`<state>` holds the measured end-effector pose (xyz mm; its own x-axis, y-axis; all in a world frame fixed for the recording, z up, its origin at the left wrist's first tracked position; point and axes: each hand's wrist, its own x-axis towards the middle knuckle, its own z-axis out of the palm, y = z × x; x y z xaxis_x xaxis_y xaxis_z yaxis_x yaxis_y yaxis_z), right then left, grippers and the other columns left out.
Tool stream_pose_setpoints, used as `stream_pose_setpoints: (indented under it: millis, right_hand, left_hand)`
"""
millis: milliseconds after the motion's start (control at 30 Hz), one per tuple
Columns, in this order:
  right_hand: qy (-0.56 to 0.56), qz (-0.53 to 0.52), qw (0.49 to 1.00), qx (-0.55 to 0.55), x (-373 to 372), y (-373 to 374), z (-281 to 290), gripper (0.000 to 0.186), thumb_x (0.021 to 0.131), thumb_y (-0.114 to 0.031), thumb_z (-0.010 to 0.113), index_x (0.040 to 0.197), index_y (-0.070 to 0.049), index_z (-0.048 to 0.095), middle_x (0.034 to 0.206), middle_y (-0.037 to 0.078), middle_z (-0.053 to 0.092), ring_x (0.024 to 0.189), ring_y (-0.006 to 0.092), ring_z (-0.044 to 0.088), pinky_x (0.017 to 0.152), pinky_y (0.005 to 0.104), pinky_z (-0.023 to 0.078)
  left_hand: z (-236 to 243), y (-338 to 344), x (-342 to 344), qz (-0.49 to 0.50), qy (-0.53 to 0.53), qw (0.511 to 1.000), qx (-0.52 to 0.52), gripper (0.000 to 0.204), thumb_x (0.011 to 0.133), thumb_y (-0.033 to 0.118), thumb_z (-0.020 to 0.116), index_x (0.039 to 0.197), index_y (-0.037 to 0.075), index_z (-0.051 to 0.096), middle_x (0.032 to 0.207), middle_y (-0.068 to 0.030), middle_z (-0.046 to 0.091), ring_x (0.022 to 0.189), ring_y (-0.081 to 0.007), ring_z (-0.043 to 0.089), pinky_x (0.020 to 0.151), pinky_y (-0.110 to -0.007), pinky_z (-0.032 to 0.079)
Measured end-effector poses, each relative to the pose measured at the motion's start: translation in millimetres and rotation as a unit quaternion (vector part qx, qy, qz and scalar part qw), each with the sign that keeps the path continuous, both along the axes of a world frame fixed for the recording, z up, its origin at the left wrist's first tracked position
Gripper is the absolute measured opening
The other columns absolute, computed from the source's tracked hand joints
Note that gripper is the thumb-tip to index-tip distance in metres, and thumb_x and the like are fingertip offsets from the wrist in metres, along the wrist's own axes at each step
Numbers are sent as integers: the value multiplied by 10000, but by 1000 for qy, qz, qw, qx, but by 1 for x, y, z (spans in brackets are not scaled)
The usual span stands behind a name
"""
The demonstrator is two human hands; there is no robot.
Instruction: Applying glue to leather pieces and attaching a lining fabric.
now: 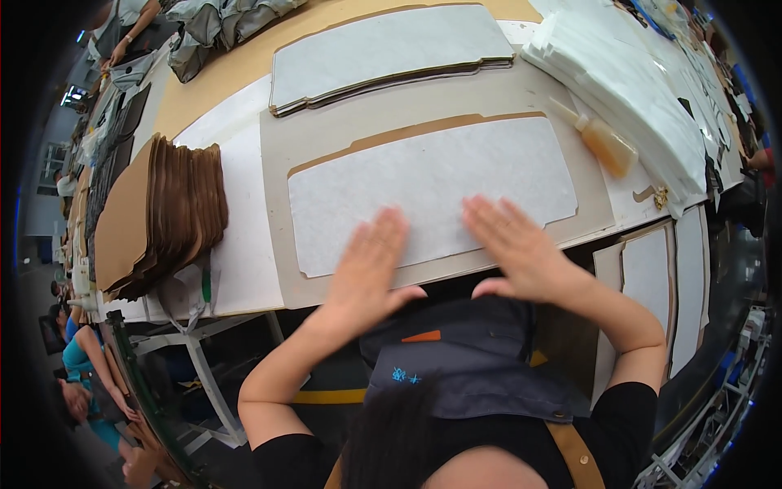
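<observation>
A white sheet (432, 187) lies on a brown shaped panel (456, 122), whose edge shows along the far side. My left hand (371, 265) rests flat on the near left part of the sheet, fingers stretched and thumb apart. Farther right, my right hand (517, 253) lies over the sheet's near edge with its fingers straight and slightly blurred. Neither hand holds anything. Beyond the sheet sits a stack of white-topped panels (391, 57) of similar shape, with brown and dark edges.
At the left stands a thick stack of brown panels (175, 216), with a green-handled tool (206, 285) by it. A bottle of amber liquid (607, 147) lies at the right, beside piled white sheets (619, 90). Grey folded pieces (216, 28) are at the far left. Other people work beyond.
</observation>
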<state>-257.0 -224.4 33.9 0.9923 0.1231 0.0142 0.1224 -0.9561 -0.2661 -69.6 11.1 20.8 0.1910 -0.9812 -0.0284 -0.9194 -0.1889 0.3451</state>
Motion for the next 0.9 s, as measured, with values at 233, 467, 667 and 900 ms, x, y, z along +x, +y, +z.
stream_pose_setpoints:
  millis: [233, 467, 667, 900]
  right_hand:
    - [26, 49, 997, 49, -5, 2, 2, 924, 885, -593, 614, 1524, 23, 354, 1597, 183, 353, 1501, 328, 304, 1225, 463, 239]
    - [-132, -71, 988, 34, 56, -50, -9, 594, 885, -230, 727, 1380, 26, 521, 1481, 187, 497, 1368, 358, 474, 1113, 424, 421]
    - [-172, -64, 980, 74, 129, -65, -19, 406, 873, -39, 684, 1273, -24, 613, 1288, 157, 573, 1174, 335, 552, 1023, 438, 449]
    - [-179, -85, 958, 206, 177, -64, -31, 73, 856, -28, 679, 914, -67, 658, 916, 72, 617, 952, 295, 564, 898, 426, 431]
  left_hand:
    - [6, 3, -16, -36, 8, 998, 45, 1030, 869, 655, 571, 1570, -22, 238, 1647, -212, 225, 1550, -332, 166, 1247, -476, 137]
    - [-17, 5, 74, 106, -96, 990, -1, 911, 954, 576, 550, 1578, -8, 237, 1659, -198, 198, 1551, -318, 161, 1249, -476, 135]
    - [-18, 9, 107, 168, -187, 967, 42, 850, 985, 566, 515, 1584, 24, 250, 1665, -210, 156, 1557, -352, 88, 1243, -511, 117]
    - [-13, 13, 139, 277, -226, 931, -70, 758, 1038, 496, 467, 1565, -11, 267, 1657, -260, 101, 1550, -408, 20, 1239, -538, 69]
